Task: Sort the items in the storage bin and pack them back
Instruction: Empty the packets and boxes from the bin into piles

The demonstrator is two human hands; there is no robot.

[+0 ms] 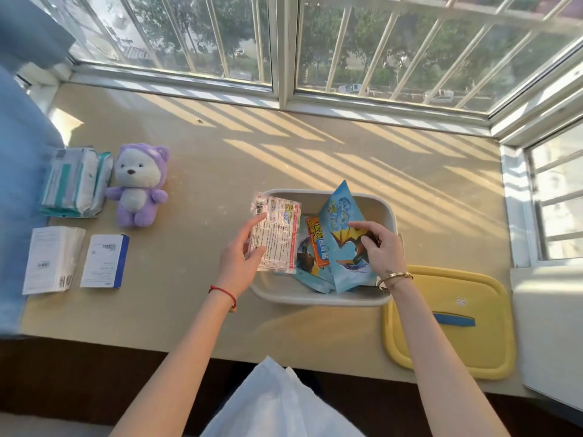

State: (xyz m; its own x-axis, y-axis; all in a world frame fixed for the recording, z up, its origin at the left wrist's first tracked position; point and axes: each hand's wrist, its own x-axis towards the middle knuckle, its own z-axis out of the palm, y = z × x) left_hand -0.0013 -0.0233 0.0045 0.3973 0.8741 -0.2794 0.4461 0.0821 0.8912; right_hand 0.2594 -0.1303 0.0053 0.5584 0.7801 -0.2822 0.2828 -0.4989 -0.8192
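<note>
A white storage bin sits on the beige sill in front of me. My left hand grips a clear printed packet over the bin's left rim. Inside the bin my right hand pinches a tall blue packet that stands tilted upright. An orange packet and more blue packets lie under it in the bin.
The bin's yellow lid lies to the right. At the left stand a purple plush bear, tissue packs, a white box and a blue-edged box. Window frames close the far and right sides.
</note>
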